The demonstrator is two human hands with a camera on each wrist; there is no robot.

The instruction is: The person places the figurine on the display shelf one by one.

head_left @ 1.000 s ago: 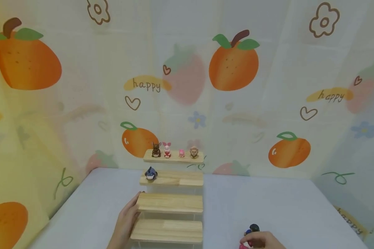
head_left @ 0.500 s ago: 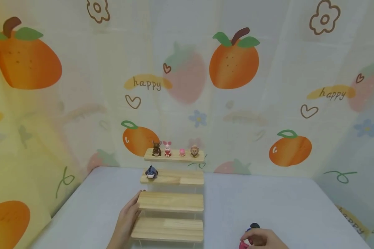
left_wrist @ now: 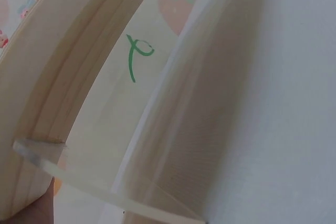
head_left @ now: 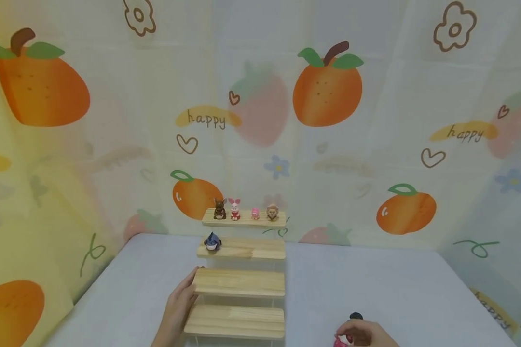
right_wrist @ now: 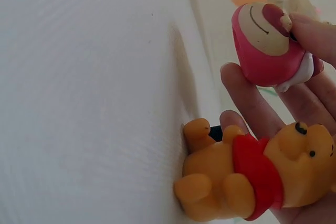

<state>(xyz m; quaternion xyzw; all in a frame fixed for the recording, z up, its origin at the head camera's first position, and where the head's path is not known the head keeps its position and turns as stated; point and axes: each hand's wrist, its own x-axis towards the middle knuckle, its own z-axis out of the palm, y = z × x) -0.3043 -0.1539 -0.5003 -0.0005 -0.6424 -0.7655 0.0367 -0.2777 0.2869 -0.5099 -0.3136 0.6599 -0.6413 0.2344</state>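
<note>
My left hand (head_left: 175, 308) grips the left end of a tiered wooden display shelf (head_left: 239, 282), at its second plank from the front. In the left wrist view only a bit of that hand (left_wrist: 39, 212) shows beside the plank (left_wrist: 58, 66) and a clear support (left_wrist: 105, 192). With thumb and fingers, my right hand (head_left: 366, 332) pinches a pink toy bear figure (right_wrist: 265, 66) with a pale face. Close beside those fingers, a yellow bear figure (right_wrist: 210, 166) in a red shirt is on the table. Behind the hand, a figure's dark top (head_left: 356, 316) shows, the rest hidden.
On the top plank stand a brown figure (head_left: 219, 209), a pink-and-white piglet figure (head_left: 235, 210), a small pink figure (head_left: 254, 214) and a tan-faced figure (head_left: 272, 212). A blue donkey figure (head_left: 212, 242) sits on the plank below, at its left. Printed cloth (head_left: 351, 193) hangs behind the table (head_left: 373, 274).
The right hand shifts slightly and the pink bear figure turns a little in its fingers. Blue seen behind that hand earlier is now covered. The left hand keeps its hold on the shelf.
</note>
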